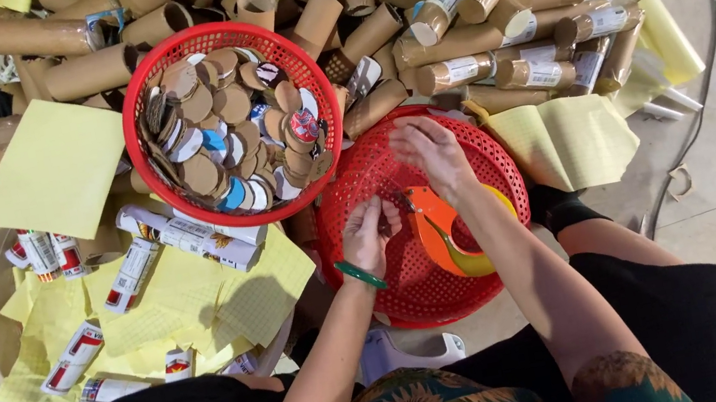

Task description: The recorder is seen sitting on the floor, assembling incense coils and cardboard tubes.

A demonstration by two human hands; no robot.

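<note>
Presently, the person is sitting over a red mesh basket [467, 152] that is resting in front of the knees, and both hands are working inside it. The left hand [370, 231], wearing a green bangle [360, 275] at the wrist, is curling its fingers narrowly around something small; what it is cannot be told from this view. The right hand [431, 152] is reaching down with fingers pinched together, its tips meeting the left hand's near the top of an orange tape dispenser [436, 221]. That dispenser is lying in the basket just beside both hands, with a yellow part [478, 260] showing at its lower edge.

A second red basket [145, 91] is standing just to the left and further from the person, holding a heap of round cardboard discs [214, 109], some brown, some printed in colour. Its rim is overlapping the first basket's edge.

Behind both baskets, a large pile of brown cardboard tubes [464, 25] is spreading across the floor; several are carrying white labels. Yellow paper sheets [57, 166] are lying to the left and right, and red-and-white printed tubes [188, 236] are lying on the sheets at the left. The person's legs are covered in black cloth [672, 312].
</note>
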